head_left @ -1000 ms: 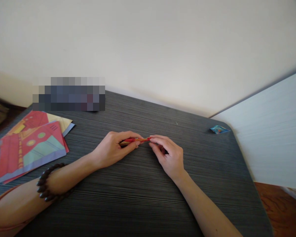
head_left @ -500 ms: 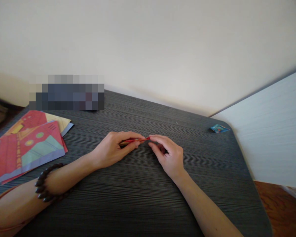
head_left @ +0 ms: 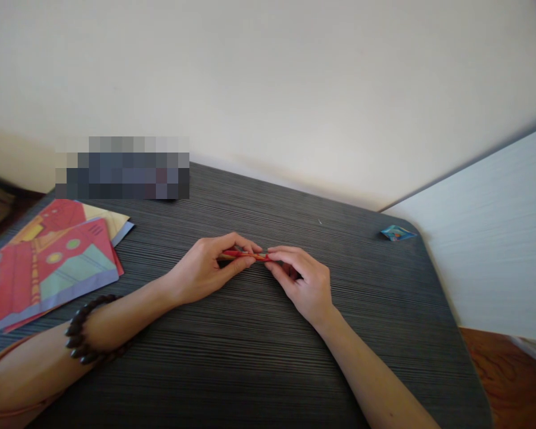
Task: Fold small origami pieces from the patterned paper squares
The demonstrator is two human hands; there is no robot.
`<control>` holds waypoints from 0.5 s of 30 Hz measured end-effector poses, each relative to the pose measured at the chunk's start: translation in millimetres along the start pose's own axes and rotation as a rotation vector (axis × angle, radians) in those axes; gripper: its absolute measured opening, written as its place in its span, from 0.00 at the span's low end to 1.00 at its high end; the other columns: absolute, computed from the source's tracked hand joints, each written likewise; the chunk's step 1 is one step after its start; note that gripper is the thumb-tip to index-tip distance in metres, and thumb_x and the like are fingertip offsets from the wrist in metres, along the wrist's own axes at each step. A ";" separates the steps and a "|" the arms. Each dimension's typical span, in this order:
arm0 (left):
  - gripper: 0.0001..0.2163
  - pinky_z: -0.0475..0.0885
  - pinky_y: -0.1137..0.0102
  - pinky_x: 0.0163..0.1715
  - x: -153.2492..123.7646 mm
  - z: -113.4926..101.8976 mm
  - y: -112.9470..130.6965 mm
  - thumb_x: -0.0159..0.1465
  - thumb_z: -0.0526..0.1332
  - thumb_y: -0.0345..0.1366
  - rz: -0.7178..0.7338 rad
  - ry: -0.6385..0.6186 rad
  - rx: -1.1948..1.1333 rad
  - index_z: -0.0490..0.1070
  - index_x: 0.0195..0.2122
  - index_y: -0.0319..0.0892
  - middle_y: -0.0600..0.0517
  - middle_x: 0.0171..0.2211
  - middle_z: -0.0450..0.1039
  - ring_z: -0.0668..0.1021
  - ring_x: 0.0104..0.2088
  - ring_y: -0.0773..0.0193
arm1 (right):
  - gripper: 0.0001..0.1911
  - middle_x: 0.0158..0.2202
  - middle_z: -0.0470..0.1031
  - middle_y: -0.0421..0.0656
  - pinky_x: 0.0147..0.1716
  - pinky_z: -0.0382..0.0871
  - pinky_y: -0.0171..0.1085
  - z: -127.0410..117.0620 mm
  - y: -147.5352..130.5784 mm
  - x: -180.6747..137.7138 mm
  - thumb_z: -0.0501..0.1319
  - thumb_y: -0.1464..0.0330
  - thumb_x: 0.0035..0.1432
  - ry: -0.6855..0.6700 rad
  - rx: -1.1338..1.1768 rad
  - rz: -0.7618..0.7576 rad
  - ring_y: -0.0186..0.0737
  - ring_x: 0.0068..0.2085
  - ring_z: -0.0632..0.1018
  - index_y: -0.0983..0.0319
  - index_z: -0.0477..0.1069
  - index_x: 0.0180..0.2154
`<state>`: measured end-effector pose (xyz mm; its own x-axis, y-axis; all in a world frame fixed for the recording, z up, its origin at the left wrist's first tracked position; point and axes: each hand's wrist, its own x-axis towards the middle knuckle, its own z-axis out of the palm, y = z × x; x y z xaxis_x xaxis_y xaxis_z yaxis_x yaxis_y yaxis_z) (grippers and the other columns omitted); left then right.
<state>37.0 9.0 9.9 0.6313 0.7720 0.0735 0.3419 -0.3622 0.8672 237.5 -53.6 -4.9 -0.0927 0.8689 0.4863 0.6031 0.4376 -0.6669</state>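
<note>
Two hands (head_left: 203, 269) (head_left: 306, 287) — one paper strip (head_left: 246, 255) (red)

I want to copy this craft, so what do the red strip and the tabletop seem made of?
Red strip, pinched by left hand and right hand: likely thin matte paper, creased flat. Tabletop: probably dull laminate, given fine dark grain lines; possibly wood.

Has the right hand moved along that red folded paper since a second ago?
Yes: slightly left. Against the blue folded paper, which stays put, the right hand slid along the red folded paper toward the left hand.
</note>
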 end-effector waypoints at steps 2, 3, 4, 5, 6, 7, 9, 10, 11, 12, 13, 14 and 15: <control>0.06 0.73 0.71 0.46 0.0 0.0 -0.5 0.62 0.60 0.38 0.009 -0.014 -0.005 0.71 0.39 0.43 0.54 0.45 0.76 0.78 0.44 0.65 | 0.06 0.41 0.78 0.40 0.31 0.75 0.31 0.4 -0.1 -0.4 0.61 0.71 0.58 -0.005 0.004 0.018 0.31 0.34 0.78 0.58 0.73 0.38; 0.06 0.73 0.72 0.46 0.1 0.0 -0.8 0.62 0.60 0.38 0.021 -0.025 -0.005 0.71 0.38 0.43 0.54 0.45 0.75 0.78 0.44 0.65 | 0.05 0.41 0.78 0.40 0.31 0.74 0.31 0.5 -0.2 -0.5 0.61 0.71 0.58 -0.005 0.004 0.024 0.31 0.33 0.78 0.58 0.73 0.38; 0.06 0.73 0.73 0.45 0.2 0.0 -1.1 0.62 0.60 0.38 0.040 -0.037 0.001 0.71 0.37 0.42 0.53 0.45 0.75 0.78 0.44 0.65 | 0.05 0.41 0.78 0.40 0.31 0.74 0.31 0.5 -0.2 -0.5 0.61 0.71 0.58 -0.006 0.002 0.028 0.31 0.33 0.78 0.58 0.73 0.37; 0.06 0.72 0.73 0.45 0.2 -0.1 -1.3 0.62 0.61 0.38 0.061 -0.050 0.015 0.72 0.37 0.42 0.53 0.44 0.76 0.77 0.44 0.65 | 0.04 0.41 0.78 0.40 0.31 0.75 0.31 0.4 -0.4 -0.5 0.61 0.70 0.58 -0.008 -0.003 0.031 0.31 0.33 0.78 0.59 0.73 0.37; 0.06 0.72 0.73 0.45 0.3 -0.1 -1.6 0.61 0.61 0.38 0.077 -0.060 0.034 0.72 0.37 0.43 0.54 0.44 0.76 0.77 0.44 0.65 | 0.04 0.41 0.78 0.40 0.32 0.75 0.32 0.3 -0.5 -0.3 0.61 0.70 0.58 -0.014 -0.009 0.033 0.31 0.33 0.78 0.59 0.73 0.36; 0.06 0.72 0.73 0.45 0.3 -0.2 -1.7 0.62 0.61 0.38 0.086 -0.064 0.055 0.73 0.38 0.43 0.54 0.43 0.76 0.78 0.43 0.66 | 0.03 0.41 0.78 0.40 0.33 0.75 0.32 0.0 -0.8 -0.1 0.61 0.70 0.59 -0.019 -0.013 0.034 0.31 0.33 0.78 0.59 0.73 0.36; 0.07 0.73 0.74 0.44 0.1 -0.3 -1.8 0.62 0.60 0.38 0.076 -0.049 0.077 0.73 0.39 0.44 0.55 0.41 0.77 0.78 0.41 0.66 | 0.03 0.42 0.78 0.40 0.33 0.75 0.32 -0.5 -1.4 0.3 0.60 0.69 0.59 -0.030 -0.011 0.036 0.31 0.32 0.78 0.59 0.73 0.35; 0.07 0.73 0.74 0.43 0.0 -0.4 -1.7 0.63 0.59 0.38 0.063 -0.035 0.075 0.73 0.39 0.45 0.56 0.40 0.77 0.78 0.40 0.67 | 0.03 0.42 0.78 0.40 0.32 0.74 0.32 -0.7 -1.8 0.4 0.60 0.69 0.59 -0.031 -0.008 0.036 0.30 0.31 0.77 0.59 0.73 0.35; 0.07 0.73 0.75 0.42 -0.2 -0.4 -1.5 0.63 0.59 0.38 0.051 -0.021 0.070 0.73 0.39 0.45 0.56 0.40 0.78 0.79 0.40 0.67 | 0.03 0.42 0.77 0.40 0.30 0.74 0.31 -0.9 -2.0 0.4 0.61 0.69 0.58 -0.028 -0.004 0.035 0.29 0.29 0.76 0.59 0.73 0.35; 0.07 0.73 0.75 0.42 -0.3 -0.4 -1.3 0.63 0.59 0.39 0.045 -0.009 0.064 0.73 0.39 0.45 0.56 0.40 0.78 0.79 0.39 0.67 | 0.03 0.43 0.77 0.40 0.29 0.74 0.31 -1.1 -2.2 0.3 0.61 0.70 0.58 -0.025 0.001 0.033 0.28 0.28 0.76 0.59 0.73 0.36; 0.07 0.73 0.75 0.42 -0.3 -0.4 -1.1 0.63 0.59 0.39 0.040 -0.001 0.062 0.73 0.39 0.45 0.56 0.40 0.78 0.79 0.39 0.67 | 0.03 0.44 0.77 0.40 0.28 0.73 0.30 -1.2 -2.3 0.1 0.62 0.70 0.58 -0.020 0.007 0.030 0.27 0.26 0.75 0.59 0.73 0.36; 0.07 0.73 0.75 0.41 -0.3 -0.5 -0.9 0.63 0.59 0.39 0.034 0.003 0.064 0.73 0.40 0.45 0.56 0.40 0.78 0.79 0.39 0.67 | 0.03 0.44 0.77 0.41 0.28 0.73 0.30 -1.3 -2.2 -0.2 0.62 0.70 0.57 -0.016 0.012 0.026 0.26 0.25 0.74 0.59 0.73 0.36; 0.07 0.73 0.75 0.41 -0.3 -0.6 -0.7 0.63 0.59 0.39 0.028 0.005 0.068 0.73 0.40 0.45 0.56 0.39 0.78 0.79 0.38 0.68 | 0.03 0.45 0.76 0.41 0.27 0.72 0.30 -1.3 -2.2 -0.6 0.62 0.70 0.57 -0.014 0.017 0.023 0.25 0.24 0.73 0.59 0.73 0.36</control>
<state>36.2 9.4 9.6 0.6379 0.7636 0.1001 0.3705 -0.4182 0.8294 237.2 -55.4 -3.0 -0.0901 0.8819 0.4628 0.5916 0.4212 -0.6875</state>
